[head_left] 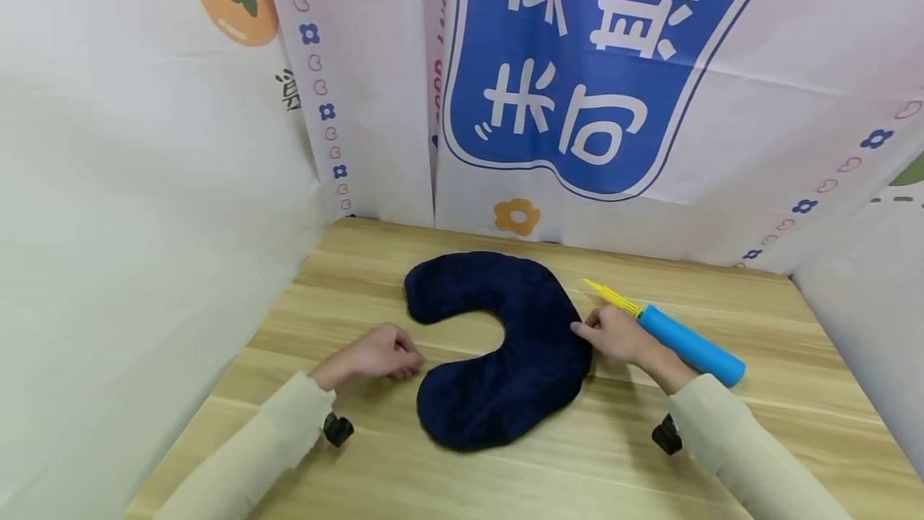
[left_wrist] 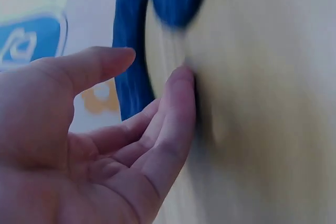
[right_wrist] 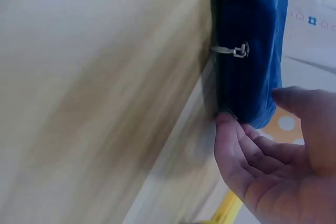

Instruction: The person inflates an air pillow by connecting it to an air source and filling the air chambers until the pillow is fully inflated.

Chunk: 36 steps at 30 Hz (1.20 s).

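Observation:
A dark blue, U-shaped neck pillow (head_left: 537, 327) lies on the wooden table, its opening facing left. My right hand (head_left: 617, 335) pinches the pillow's outer right edge; the right wrist view shows the thumb on one face and the fingers at the other. A metal zipper pull (right_wrist: 240, 51) hangs from the pillow's side close to those fingers. Beside the pillow's near left end is my left hand (head_left: 382, 353), fingers bent loosely and apart from the thumb, holding nothing. In the left wrist view its fingertips are near the table surface.
Just right of the right hand lies a blue hand pump (head_left: 693, 343) with a yellow nozzle (head_left: 609, 295). The wooden table (head_left: 361, 263) is bounded by white printed sheets (head_left: 375, 103) at the back and sides.

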Motion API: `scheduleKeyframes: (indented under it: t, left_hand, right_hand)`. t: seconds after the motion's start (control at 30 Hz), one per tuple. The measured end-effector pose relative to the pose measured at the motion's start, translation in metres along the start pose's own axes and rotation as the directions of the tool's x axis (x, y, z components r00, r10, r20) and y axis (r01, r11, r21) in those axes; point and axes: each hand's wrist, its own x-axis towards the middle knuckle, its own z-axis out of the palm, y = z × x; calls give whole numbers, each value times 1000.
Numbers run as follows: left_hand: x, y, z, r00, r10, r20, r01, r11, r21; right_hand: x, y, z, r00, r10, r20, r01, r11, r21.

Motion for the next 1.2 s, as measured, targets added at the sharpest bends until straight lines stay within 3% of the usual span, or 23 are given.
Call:
scheduleKeyframes:
  t: [0.17,0.33,0.5,0.63,0.87,1.0,1.1,1.2]
  left_hand:
    - [-6,9,27,999,27,44,-29,999,25]
    - [-5,7,33,998,48,43,-48,999,8]
    - [-1,1,25,998,53,42,-52,999,-7]
    - [7,-3,10,998,55,13,-56,998,22]
    - [17,-2,-13,997,33,-66,-28,997,68]
    - [8,-2,-16,998,-17,-65,27,987,156]
    - [-2,1,-11,999,-38,-36,45,972,230]
    - [-17,-1,-7,998,-45,-37,52,972,230]
  right_hand:
    - [15,11,-2,999,34,1,-34,999,-1]
    - [20,15,2,999,50,-5,-50,999,1]
    - [14,14,6,999,41,-15,-40,999,26]
    - [-3,9,12,998,58,-18,-56,996,75]
    - [-40,-3,21,995,58,76,-72,978,198]
    - [-41,-5,17,995,38,90,-54,982,182]
    - [-33,-1,10,996,52,72,-62,986,152]
    - [-16,-4,8,996,73,47,-78,989,122]
